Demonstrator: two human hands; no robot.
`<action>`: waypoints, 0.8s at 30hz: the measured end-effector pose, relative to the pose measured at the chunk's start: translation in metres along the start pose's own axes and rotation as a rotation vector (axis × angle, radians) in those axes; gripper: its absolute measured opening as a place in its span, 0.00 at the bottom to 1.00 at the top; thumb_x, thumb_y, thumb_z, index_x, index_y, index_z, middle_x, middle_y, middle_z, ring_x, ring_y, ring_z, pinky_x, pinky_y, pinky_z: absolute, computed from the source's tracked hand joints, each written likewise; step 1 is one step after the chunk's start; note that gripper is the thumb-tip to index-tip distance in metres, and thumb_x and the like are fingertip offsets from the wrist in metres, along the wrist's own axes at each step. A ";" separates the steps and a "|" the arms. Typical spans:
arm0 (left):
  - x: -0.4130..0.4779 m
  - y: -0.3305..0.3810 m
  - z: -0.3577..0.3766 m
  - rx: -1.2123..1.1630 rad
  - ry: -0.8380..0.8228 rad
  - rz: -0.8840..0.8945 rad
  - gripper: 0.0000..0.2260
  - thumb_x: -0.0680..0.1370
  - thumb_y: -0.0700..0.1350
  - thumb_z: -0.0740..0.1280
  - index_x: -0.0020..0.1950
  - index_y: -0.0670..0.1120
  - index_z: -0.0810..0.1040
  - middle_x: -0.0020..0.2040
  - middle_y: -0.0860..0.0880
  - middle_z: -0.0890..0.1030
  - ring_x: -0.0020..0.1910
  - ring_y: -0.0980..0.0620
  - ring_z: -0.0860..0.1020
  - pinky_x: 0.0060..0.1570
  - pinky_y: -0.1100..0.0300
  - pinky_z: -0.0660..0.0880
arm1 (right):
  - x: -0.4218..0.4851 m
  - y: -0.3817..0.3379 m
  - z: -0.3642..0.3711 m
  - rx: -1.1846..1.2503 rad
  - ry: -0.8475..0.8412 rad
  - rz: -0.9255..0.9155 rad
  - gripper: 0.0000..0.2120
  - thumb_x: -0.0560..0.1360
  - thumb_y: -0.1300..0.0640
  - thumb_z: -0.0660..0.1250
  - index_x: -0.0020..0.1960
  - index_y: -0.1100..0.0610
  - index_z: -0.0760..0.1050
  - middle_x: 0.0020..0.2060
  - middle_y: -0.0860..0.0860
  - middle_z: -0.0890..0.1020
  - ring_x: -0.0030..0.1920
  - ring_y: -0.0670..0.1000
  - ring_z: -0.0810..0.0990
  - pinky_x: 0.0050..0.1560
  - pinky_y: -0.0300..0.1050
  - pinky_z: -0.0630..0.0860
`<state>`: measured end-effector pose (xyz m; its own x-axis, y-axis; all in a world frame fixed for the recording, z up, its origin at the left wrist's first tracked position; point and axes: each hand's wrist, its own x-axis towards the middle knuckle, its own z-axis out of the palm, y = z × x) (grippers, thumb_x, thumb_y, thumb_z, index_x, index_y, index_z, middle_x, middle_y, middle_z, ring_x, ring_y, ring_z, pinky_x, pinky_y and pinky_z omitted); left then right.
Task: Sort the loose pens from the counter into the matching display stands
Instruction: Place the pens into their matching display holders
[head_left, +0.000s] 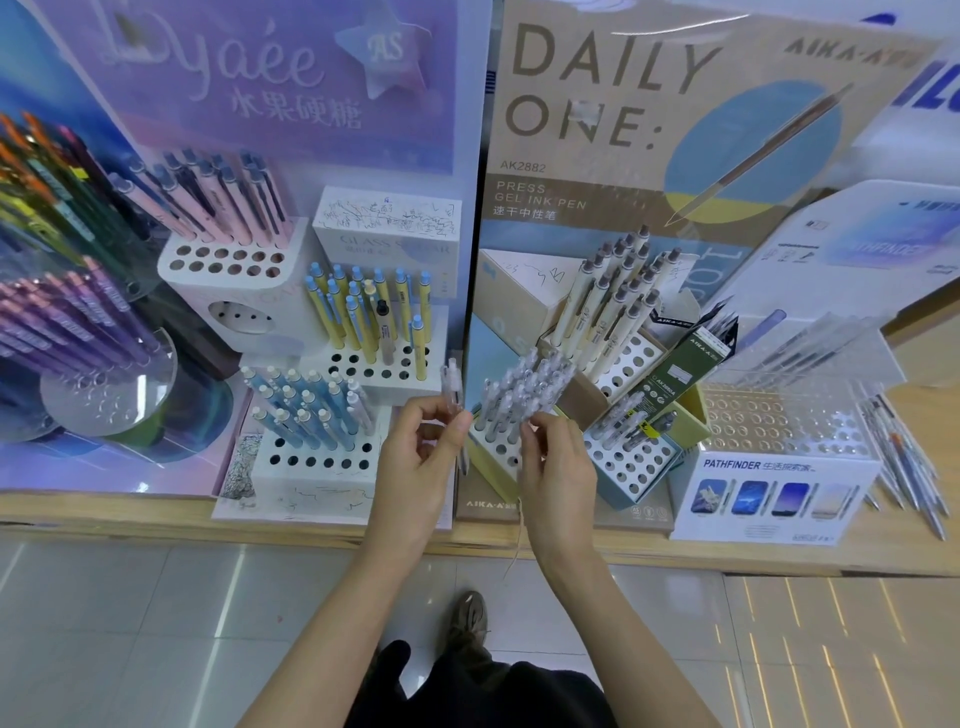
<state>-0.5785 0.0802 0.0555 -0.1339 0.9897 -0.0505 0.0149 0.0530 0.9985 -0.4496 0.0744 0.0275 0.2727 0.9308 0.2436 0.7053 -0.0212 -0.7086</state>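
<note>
Pinches a clear pen (453, 387) between thumb and curled fingers of the left hand (426, 452), just left of the clear-pen stand (491, 441). Holds it near upright, clicker end up, long axis roughly parallel to the standing pens (524, 384) in that stand. Curls the right hand (558, 460) over the stand's front, fingertips closed on those pens; cannot tell whether on one or several. Probably needs only a short shift right and down into a free hole, left hand nearer. Cannot make out the held pen's lower end past the fingers, nor separate the clear barrels. Shows more loose pens (904, 467) well right of the stand.
</note>
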 end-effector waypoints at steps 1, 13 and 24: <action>0.000 -0.001 0.000 0.005 0.003 0.000 0.04 0.76 0.44 0.69 0.46 0.54 0.76 0.40 0.62 0.80 0.40 0.64 0.77 0.43 0.73 0.70 | 0.001 0.000 -0.001 0.002 -0.018 -0.007 0.04 0.78 0.64 0.65 0.50 0.64 0.76 0.42 0.56 0.78 0.36 0.52 0.76 0.36 0.37 0.64; 0.003 -0.014 0.018 0.187 -0.100 0.039 0.10 0.74 0.39 0.71 0.45 0.55 0.78 0.44 0.52 0.81 0.44 0.58 0.80 0.48 0.67 0.74 | -0.007 -0.006 -0.038 0.214 0.001 0.082 0.10 0.79 0.65 0.61 0.58 0.57 0.73 0.45 0.48 0.77 0.43 0.42 0.75 0.39 0.29 0.68; -0.001 -0.028 0.024 0.509 -0.019 0.108 0.09 0.75 0.44 0.71 0.53 0.43 0.78 0.43 0.55 0.81 0.43 0.58 0.79 0.46 0.68 0.73 | -0.008 0.018 -0.020 -0.093 -0.189 0.148 0.11 0.78 0.62 0.62 0.60 0.61 0.75 0.54 0.54 0.75 0.50 0.50 0.74 0.43 0.39 0.67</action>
<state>-0.5550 0.0806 0.0270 -0.0866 0.9951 0.0472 0.5085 0.0034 0.8610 -0.4257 0.0590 0.0259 0.2566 0.9665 0.0078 0.7266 -0.1876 -0.6610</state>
